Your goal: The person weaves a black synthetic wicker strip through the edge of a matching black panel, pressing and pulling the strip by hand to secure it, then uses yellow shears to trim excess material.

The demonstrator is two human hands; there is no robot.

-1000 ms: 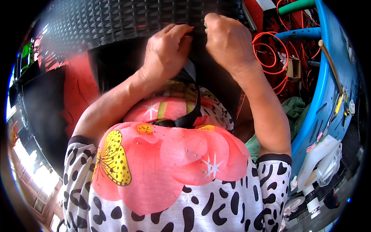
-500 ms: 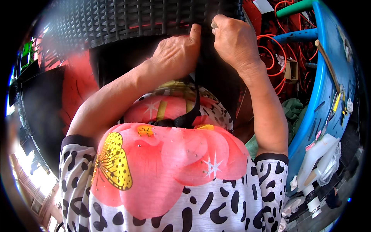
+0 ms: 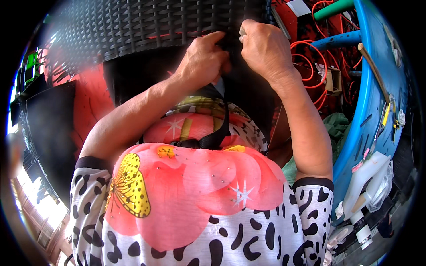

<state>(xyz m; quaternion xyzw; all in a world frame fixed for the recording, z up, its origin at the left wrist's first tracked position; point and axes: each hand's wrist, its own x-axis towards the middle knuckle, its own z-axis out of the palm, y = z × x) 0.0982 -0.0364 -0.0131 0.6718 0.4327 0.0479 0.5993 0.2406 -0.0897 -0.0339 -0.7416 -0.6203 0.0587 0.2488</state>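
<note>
A dark grey woven wicker panel (image 3: 146, 29) fills the upper left, its lower edge running above a dark opening. My left hand (image 3: 202, 57) is at that edge with one finger reaching along it and the others curled; what they grip is hidden. Just to its right, my right hand (image 3: 266, 51) is closed in a fist, with a small pale piece, perhaps a finger wrap, at its fingertips. Anything inside the fist is too dark to make out. A black strap (image 3: 226, 108) hangs below my left hand toward my waist.
On the right stands a blue rimmed table or tub (image 3: 355, 133) with a wooden-handled tool (image 3: 375, 71) and white plastic pieces (image 3: 366, 181). Orange hose (image 3: 326, 62) coils behind my right forearm, near a small cardboard box (image 3: 333, 82). Dark panels (image 3: 49, 115) stand at left.
My left hand has turned and shifted slightly left; its raised digit is lowered and a finger now points along the wicker edge. My right fist stays closed, almost in place.
</note>
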